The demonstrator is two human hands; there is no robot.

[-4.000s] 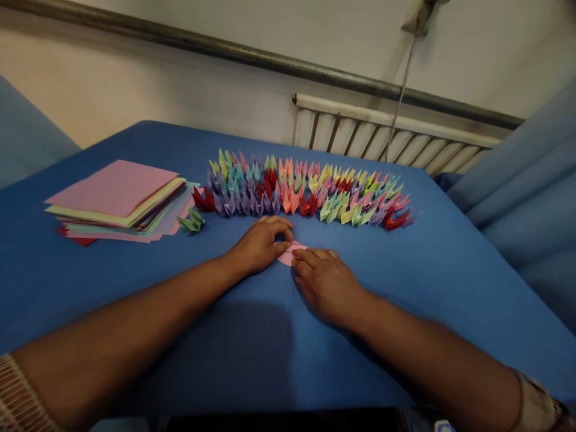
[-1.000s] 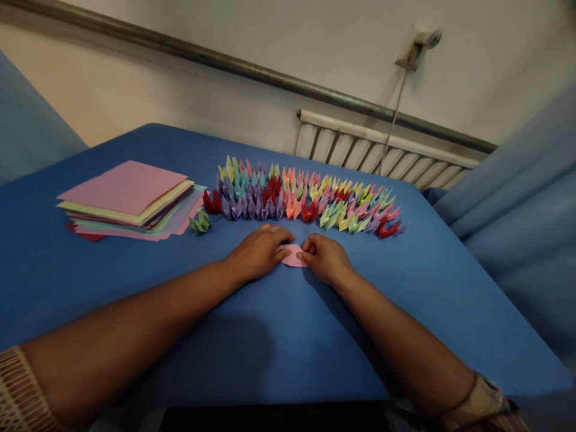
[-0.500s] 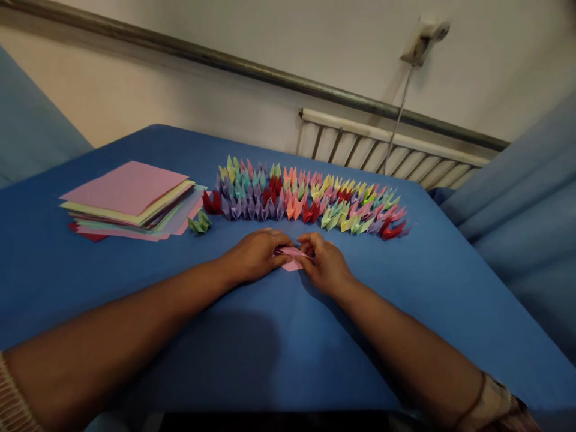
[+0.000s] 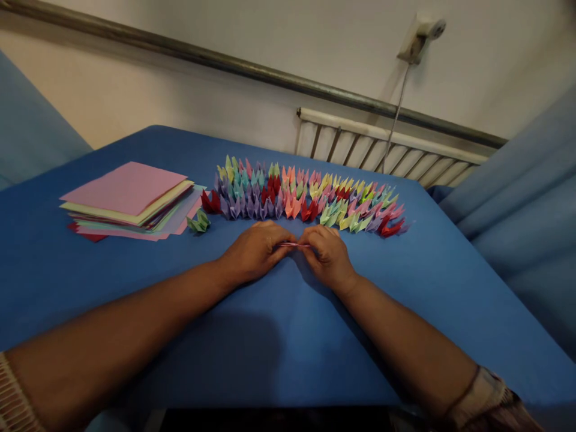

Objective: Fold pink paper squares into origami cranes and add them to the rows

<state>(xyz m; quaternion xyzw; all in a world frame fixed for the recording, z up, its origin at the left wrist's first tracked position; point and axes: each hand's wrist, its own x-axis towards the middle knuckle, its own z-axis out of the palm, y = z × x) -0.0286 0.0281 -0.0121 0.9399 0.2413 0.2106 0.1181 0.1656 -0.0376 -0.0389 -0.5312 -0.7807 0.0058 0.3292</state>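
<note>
Between my two hands is a folded pink origami paper (image 4: 293, 245), seen nearly edge-on as a thin line. My left hand (image 4: 257, 251) pinches its left end between thumb and fingers. At the opposite end, my right hand (image 4: 327, 255) grips it the same way. Most of the paper is hidden behind my fingers. Just beyond the hands stand rows of folded paper cranes (image 4: 265, 207) in purple, red, pink, yellow, green and teal. One green crane (image 4: 198, 222) sits a little apart at the left end of the front row.
A stack of square coloured paper (image 4: 128, 189), pink on top, lies at the left of the blue-covered table (image 4: 216, 348). Behind the table are a wall pipe (image 4: 252, 69) and a radiator (image 4: 360, 141). A blue curtain (image 4: 531, 192) hangs at the right.
The pink paper showed its flat, open face before; now it is tilted edge-on and looks pressed flat. My right hand's fingers have closed down on its end.
</note>
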